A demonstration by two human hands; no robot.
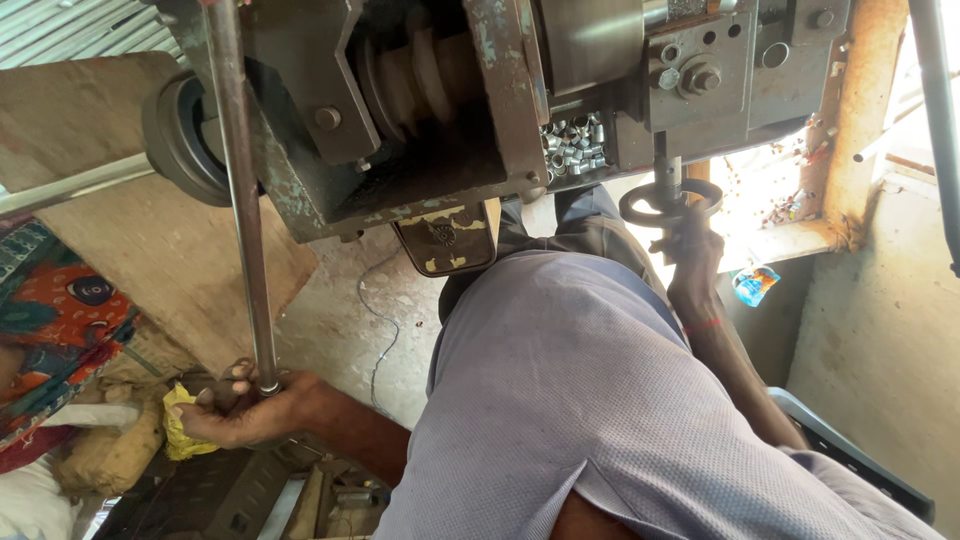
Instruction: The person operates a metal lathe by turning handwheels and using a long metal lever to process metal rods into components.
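Steel rod (pixel 243 200) runs from the machine (pixel 420 110) down to the left hand (pixel 245 405), fingers curled around its lower end; the right hand (pixel 690 250) grips the small handwheel (pixel 668 203). A loose grip could let the rod swing against the wooden board (pixel 120 180). Little free room: body, machine and wall (pixel 880 330) crowd in
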